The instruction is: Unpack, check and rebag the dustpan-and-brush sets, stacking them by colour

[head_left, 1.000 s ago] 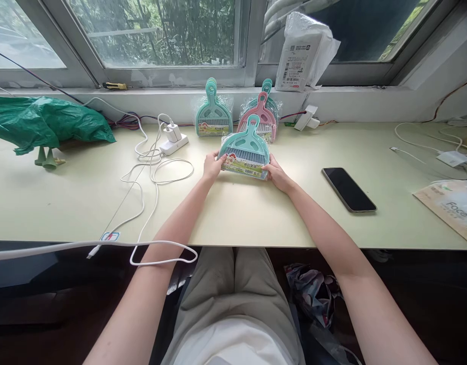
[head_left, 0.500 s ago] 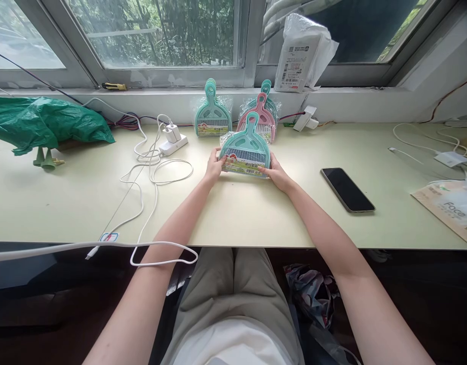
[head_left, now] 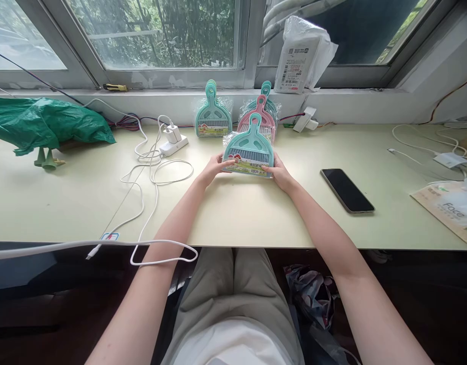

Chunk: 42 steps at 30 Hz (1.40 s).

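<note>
A teal dustpan and brush set (head_left: pixel 250 144) in clear wrap stands upright on the table, its handle up and a printed label across its lower front. My left hand (head_left: pixel 214 168) grips its left side, thumb over the label. On the opposite side my right hand (head_left: pixel 280 172) holds it with the thumb in front; the other fingers of both hands are mostly hidden behind. Just behind stands a pink dustpan set (head_left: pixel 261 114), partly covered, with a teal dustpan (head_left: pixel 266 87) at its back. Another wrapped teal dustpan set (head_left: pixel 212 114) leans at the wall to the left.
White cables (head_left: pixel 155 187) and a power strip (head_left: pixel 174 145) lie left of my hands. A black phone (head_left: pixel 347 190) and a tissue pack (head_left: pixel 450 208) are at right. A green plastic bag (head_left: pixel 47 121) sits far left; a wrapped box (head_left: pixel 294 63) stands on the sill.
The held dustpan set has shifted slightly right. My left thumb has slid further in over the label. The pink set behind appears tilted a little differently.
</note>
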Motion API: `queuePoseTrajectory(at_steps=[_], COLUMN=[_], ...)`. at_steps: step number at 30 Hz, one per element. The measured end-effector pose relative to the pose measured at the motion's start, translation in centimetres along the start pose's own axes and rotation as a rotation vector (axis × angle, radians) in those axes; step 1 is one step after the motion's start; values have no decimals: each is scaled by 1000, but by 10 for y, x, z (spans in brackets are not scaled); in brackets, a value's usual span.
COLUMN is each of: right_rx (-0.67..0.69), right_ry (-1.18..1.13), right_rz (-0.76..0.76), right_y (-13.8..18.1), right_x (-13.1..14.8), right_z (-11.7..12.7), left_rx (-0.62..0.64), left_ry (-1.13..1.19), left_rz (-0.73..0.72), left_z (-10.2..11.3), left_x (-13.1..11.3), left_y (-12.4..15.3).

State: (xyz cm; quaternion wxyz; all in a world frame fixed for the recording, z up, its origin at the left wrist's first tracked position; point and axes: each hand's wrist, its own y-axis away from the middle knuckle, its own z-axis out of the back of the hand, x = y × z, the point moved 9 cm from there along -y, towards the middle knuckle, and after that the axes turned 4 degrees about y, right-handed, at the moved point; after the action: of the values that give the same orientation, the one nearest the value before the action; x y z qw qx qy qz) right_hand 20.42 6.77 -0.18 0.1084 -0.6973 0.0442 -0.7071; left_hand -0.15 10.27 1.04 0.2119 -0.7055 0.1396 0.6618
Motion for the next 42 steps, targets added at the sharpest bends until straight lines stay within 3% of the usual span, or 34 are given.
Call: queuePoseTrajectory(at_steps=[9,17,22,29,32,36,39,42], right_rx=[-41,-240,-364,-523,-569,-607,-577,-545], right_ry=[36,342,611,929,903,800,784,769], right_rz=[32,8,52,5,11,-53,-71,-108], right_y=[-9,-12,-12,-42,-63,-92,-113,-130], right_x=[-9,-13,0,0,-6,-23,-32,-38], right_z=[8,32,42,70,81,93,97,102], left_rx=[-36,-267,-338,-313,-338,-474,-453,-455], left_ry=[15,-532,-677,-798,-793,-752,-666,-593], left_rz=[19,-162,-200,-182,-205,-190,-113,-166], left_z=[7,20,14,0,-2,9,14,17], left_x=[15,4,3,9,11,16,28,26], left_y=[-9,-11,-15,-76,-107,-137,-160,-177])
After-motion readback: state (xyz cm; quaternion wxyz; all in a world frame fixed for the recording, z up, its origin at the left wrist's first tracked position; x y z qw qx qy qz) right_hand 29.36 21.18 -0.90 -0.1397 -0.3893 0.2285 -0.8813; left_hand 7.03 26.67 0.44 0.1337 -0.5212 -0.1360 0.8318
